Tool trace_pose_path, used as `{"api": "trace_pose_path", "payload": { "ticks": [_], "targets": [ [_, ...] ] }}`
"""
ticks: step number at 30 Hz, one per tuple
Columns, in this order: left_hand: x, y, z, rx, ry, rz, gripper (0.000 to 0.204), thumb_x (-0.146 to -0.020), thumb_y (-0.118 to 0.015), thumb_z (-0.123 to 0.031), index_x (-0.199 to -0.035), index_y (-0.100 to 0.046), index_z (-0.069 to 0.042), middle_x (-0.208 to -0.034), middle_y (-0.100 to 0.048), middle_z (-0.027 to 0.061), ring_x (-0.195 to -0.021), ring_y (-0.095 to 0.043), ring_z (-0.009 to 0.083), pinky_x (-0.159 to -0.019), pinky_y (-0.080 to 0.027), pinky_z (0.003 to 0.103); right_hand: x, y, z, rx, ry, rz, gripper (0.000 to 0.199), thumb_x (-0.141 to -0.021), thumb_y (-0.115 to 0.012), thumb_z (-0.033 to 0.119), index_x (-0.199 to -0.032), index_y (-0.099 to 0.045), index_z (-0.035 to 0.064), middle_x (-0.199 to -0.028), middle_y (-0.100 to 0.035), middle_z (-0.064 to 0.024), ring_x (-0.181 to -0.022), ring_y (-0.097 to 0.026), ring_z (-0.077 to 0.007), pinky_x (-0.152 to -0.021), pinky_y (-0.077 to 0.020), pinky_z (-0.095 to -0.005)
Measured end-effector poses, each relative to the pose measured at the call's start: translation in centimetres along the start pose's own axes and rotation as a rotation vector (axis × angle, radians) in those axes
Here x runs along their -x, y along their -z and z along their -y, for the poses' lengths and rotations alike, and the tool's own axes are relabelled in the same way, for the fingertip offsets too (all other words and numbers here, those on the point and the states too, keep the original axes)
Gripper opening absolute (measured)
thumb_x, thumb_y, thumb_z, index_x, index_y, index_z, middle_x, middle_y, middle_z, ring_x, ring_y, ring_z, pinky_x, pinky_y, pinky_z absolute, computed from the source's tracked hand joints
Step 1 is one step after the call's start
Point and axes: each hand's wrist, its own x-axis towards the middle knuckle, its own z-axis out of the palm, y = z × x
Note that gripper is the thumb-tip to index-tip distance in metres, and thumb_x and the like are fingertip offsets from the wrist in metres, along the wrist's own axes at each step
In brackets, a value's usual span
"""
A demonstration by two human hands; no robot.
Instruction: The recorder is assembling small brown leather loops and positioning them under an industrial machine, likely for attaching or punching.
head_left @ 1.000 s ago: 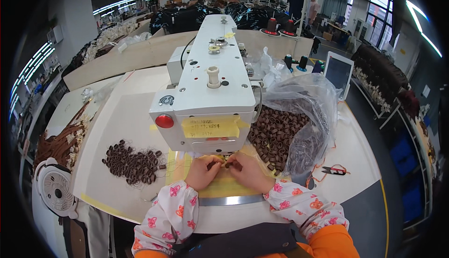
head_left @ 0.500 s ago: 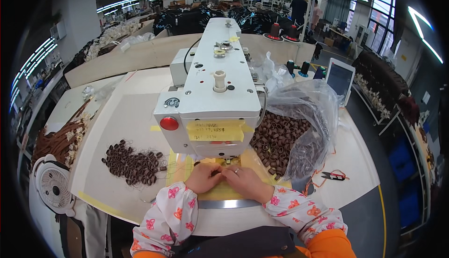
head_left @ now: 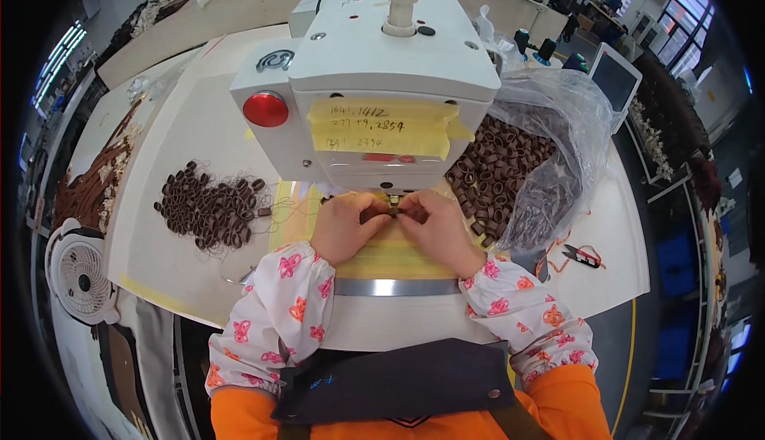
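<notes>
Under the head of a white sewing machine (head_left: 398, 65), my two hands meet at the needle area. My left hand (head_left: 347, 226) pinches a small brown loop (head_left: 393, 211) from one side. My right hand (head_left: 438, 229) pinches it from the other, fingertips close to the presser foot. Most of the loop is hidden by the fingers. To the left lies a pile of brown loops (head_left: 209, 207) with loose thread tails, and threads run from it toward my left hand. More brown loops (head_left: 498, 173) spill from a clear plastic bag (head_left: 570, 133) right of the machine.
Thread snips (head_left: 582, 257) lie on the right of the table beside orange cord. A white fan (head_left: 82, 273) stands at the left edge, near brown strips (head_left: 96, 173). Behind the bag are a tablet-like screen (head_left: 615, 77) and dark thread spools (head_left: 545, 51).
The view has tipped down and closer to the machine. My fingertips, bunched together in front of the needle before, now sit at the presser foot, with my right hand turned more upright.
</notes>
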Motion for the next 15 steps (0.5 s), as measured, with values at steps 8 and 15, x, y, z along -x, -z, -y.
{"api": "trace_pose_path", "payload": {
  "ticks": [8,15],
  "targets": [
    [-0.7,-1.3,0.4,-0.110,0.059,-0.082,0.020,-0.077,-0.066,-0.027,-0.085,-0.069,-0.008,-0.067,-0.063,0.0078,-0.059,-0.060,0.0240,-0.055,-0.047,0.034,-1.2,0.1,-0.6,0.192,0.112,-0.071,0.012,-0.071,-0.066,0.001,-0.080,-0.058,-0.0028,-0.071,-0.061,-0.0149,-0.065,-0.060,-0.0287,-0.058,-0.0475,-0.0343],
    [-1.1,-1.5,1.0,-0.071,0.109,-0.137,0.021,-0.075,-0.068,-0.028,-0.082,-0.066,-0.008,-0.059,-0.056,0.0044,-0.055,-0.056,0.0224,-0.052,-0.043,0.035,-2.0,0.0,-0.7,0.170,0.260,-0.110,0.010,-0.072,-0.063,-0.001,-0.080,-0.058,-0.0017,-0.071,-0.059,-0.0173,-0.065,-0.057,-0.0346,-0.057,-0.0446,-0.0383]
  ]
}}
